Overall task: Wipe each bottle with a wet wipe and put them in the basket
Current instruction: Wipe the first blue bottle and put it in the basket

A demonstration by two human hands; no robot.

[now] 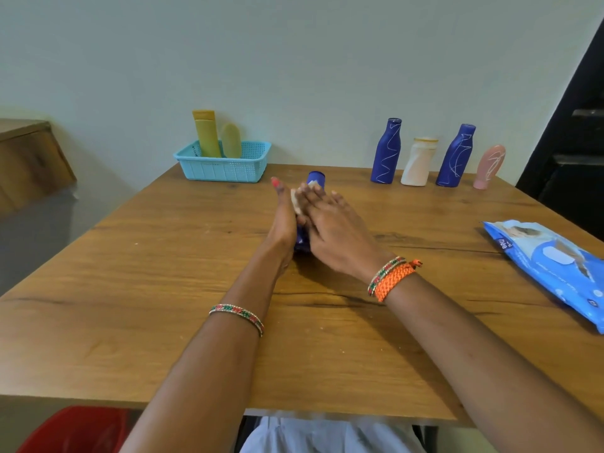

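Note:
A blue bottle point(315, 178) stands between my hands at the table's middle, mostly hidden by them. My left hand point(283, 217) grips its left side. My right hand point(333, 223) presses a white wet wipe point(297, 199) against the bottle. At the back left a light-blue basket point(225, 170) holds a tall yellow bottle point(206, 134) and a shorter yellow bottle point(231, 140). Along the back right stand a blue bottle point(386, 152), a white bottle point(419, 162), another blue bottle point(456, 155) and a pink bottle point(489, 166).
A blue pack of wet wipes point(549, 266) lies at the right edge of the wooden table point(163, 289). A red seat point(75, 429) shows below the table's front left. A wooden cabinet point(29, 158) stands at the left wall.

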